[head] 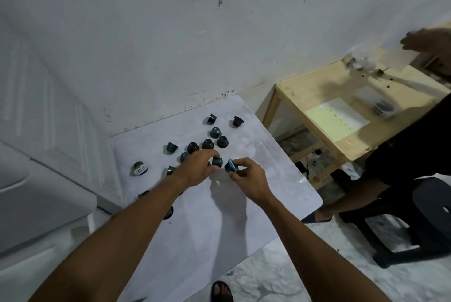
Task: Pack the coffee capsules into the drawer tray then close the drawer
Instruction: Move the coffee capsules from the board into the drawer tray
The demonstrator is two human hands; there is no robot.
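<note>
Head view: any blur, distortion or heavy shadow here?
Head view: dim, flat light; wide-angle bending at the edges; the bystander's hand at top right is motion-blurred; soft shadows fall under both hands on the white table; the capsules stay sharp.

- Dim, flat indoor light with a cool grey-blue cast; colours muted.
- Soft shadows of both forearms fall on the counter [280,160] below the hands.
- Faint glare patch at the counter's right edge.
- Wide-angle bending toward the frame edges.
- Motion blur on a second person's hand [424,40], upper right; centre moderately sharp.
</note>
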